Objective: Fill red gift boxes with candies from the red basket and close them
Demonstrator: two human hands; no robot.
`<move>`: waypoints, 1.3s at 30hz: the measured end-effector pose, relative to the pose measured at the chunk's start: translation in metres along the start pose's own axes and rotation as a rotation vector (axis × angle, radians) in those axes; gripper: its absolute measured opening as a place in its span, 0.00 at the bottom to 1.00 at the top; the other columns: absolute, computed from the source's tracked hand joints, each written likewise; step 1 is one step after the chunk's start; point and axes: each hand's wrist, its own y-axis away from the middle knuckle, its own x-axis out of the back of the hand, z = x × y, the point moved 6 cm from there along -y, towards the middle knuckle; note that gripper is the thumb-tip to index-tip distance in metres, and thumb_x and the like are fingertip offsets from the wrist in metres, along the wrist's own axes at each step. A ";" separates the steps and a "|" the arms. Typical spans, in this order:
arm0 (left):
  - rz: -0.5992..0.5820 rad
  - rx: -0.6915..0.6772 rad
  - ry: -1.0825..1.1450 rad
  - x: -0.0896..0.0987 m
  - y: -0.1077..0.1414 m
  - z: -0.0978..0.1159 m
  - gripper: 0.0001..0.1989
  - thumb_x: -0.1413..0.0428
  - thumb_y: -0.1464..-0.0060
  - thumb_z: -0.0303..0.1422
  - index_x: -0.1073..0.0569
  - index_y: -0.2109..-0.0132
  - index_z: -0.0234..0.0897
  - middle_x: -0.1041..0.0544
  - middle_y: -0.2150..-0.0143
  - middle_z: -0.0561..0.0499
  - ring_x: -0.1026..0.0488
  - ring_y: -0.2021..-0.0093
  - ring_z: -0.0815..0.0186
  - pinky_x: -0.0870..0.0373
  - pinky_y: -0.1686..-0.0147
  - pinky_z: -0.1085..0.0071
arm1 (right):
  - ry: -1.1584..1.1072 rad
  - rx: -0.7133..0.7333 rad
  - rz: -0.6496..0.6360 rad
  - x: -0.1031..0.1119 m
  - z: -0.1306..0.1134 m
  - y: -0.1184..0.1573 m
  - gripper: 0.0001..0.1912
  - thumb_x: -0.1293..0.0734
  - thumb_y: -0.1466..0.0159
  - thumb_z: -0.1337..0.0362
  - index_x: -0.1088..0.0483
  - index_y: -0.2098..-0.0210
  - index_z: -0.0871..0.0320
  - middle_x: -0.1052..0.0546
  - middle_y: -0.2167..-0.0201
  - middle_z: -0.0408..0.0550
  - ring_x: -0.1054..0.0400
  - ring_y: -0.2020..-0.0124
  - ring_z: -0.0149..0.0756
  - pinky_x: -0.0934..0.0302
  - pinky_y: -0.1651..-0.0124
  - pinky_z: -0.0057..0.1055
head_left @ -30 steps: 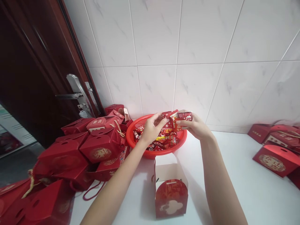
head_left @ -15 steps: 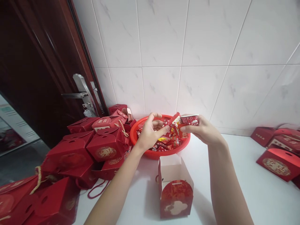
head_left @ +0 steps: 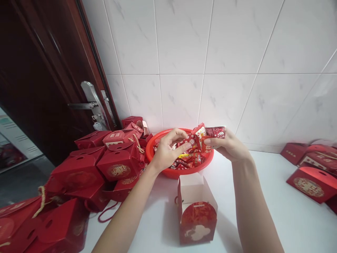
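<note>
Above the candy basket, my right hand point(head_left: 231, 144) is closed on several red wrapped candies point(head_left: 200, 131), which stick out to its left. My left hand point(head_left: 167, 149) curls over the basket's left half, thumb and fingers closed on a red wrapped candy point(head_left: 190, 141). The red plastic basket point(head_left: 184, 174) holds many small candies in red and yellow wrappers, partly hidden behind my hands. In front of the basket, between my forearms, stands a red gift box point(head_left: 198, 225) with its top flaps up. Its white inside shows; I cannot see its bottom fully.
Closed red gift boxes point(head_left: 118, 163) are piled along the left, some with rope handles. More red boxes point(head_left: 309, 184) lie at the right edge. A white tabletop point(head_left: 147, 225) meets a tiled wall point(head_left: 181, 102). A dark door with a metal handle point(head_left: 89, 102) stands at left.
My right hand and its candies have shifted up slightly. The fingers of my left hand have curled further round towards the thumb. The gift box has stayed in place.
</note>
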 end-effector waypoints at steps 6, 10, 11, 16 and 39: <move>0.011 -0.096 -0.050 -0.001 0.001 0.007 0.08 0.37 0.44 0.38 0.19 0.66 0.39 0.18 0.63 0.49 0.23 0.58 0.62 0.26 0.54 0.66 | -0.015 -0.010 0.035 -0.001 -0.003 0.003 0.10 0.23 0.52 0.66 0.28 0.79 0.58 0.29 0.79 0.40 0.36 0.75 0.30 0.38 0.70 0.29; 0.013 -0.043 -0.056 -0.004 0.002 0.007 0.10 0.35 0.47 0.37 0.18 0.59 0.39 0.18 0.56 0.48 0.22 0.54 0.59 0.25 0.52 0.65 | 0.009 0.005 0.097 0.001 -0.007 0.005 0.09 0.22 0.52 0.64 0.26 0.75 0.58 0.25 0.75 0.43 0.31 0.72 0.34 0.34 0.66 0.32; -0.001 -0.038 -0.052 -0.006 0.003 0.007 0.11 0.34 0.48 0.35 0.19 0.57 0.39 0.18 0.54 0.48 0.22 0.52 0.59 0.25 0.51 0.65 | 0.015 0.007 0.108 0.002 -0.008 0.006 0.09 0.22 0.52 0.64 0.25 0.75 0.57 0.24 0.75 0.44 0.30 0.72 0.35 0.33 0.66 0.32; -0.012 -0.073 -0.037 -0.010 0.005 0.005 0.13 0.36 0.47 0.30 0.20 0.53 0.40 0.19 0.52 0.49 0.23 0.50 0.59 0.26 0.47 0.64 | 0.032 0.009 0.086 0.003 -0.011 0.010 0.08 0.23 0.51 0.64 0.25 0.74 0.58 0.23 0.74 0.45 0.29 0.71 0.36 0.32 0.66 0.32; -1.022 0.633 -0.541 -0.024 0.057 0.004 0.06 0.40 0.52 0.34 0.19 0.72 0.39 0.22 0.77 0.54 0.29 0.77 0.68 0.41 0.79 0.76 | 0.496 -0.011 -0.323 -0.028 -0.034 0.050 0.18 0.26 0.47 0.70 0.19 0.56 0.54 0.18 0.68 0.46 0.24 0.70 0.39 0.29 0.71 0.30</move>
